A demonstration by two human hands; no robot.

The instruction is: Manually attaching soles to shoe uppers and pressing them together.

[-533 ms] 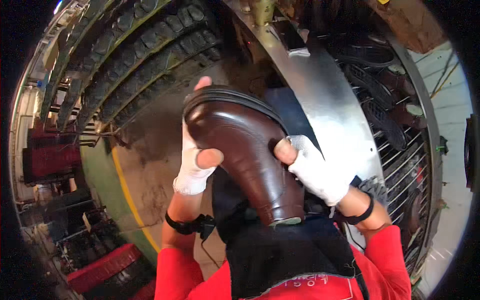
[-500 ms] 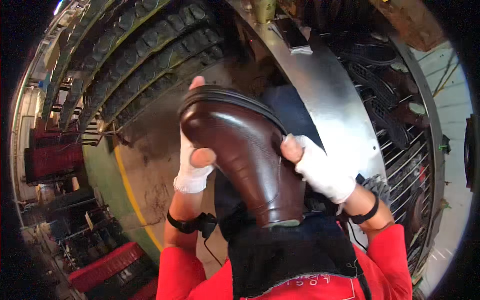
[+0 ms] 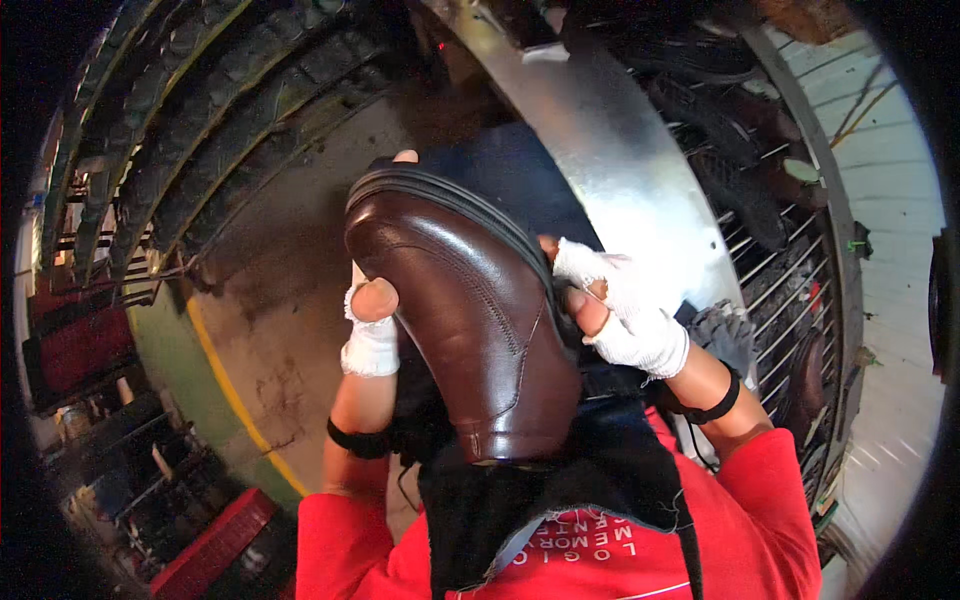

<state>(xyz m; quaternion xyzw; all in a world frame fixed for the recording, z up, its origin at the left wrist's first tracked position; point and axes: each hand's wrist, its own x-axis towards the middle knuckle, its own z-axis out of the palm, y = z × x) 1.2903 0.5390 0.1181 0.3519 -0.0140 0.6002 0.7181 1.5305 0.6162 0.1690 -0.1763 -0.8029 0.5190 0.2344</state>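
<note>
A dark brown leather ankle boot with a thick black sole is held on its side in front of me, its shaft opening against my black apron. At the toe end, my left hand in a white fingerless glove is closed round the boot, thumb on the near side and a fingertip showing beyond the sole. My right hand, gloved the same way, has its bent fingers on the boot's edge by the heel. Part of those fingers is hidden behind the boot.
A curved metal bench top runs along my right. Beside it stands a wire rack with dark shoes and soles. Tiered shelves of dark pieces rise at far left. A red bench-like piece sits lower left, near a yellow floor line.
The boot has turned, now showing more of its stitched side, and has shifted slightly left. Both hands moved left with it, and the right fingers now reach over the heel edge.
</note>
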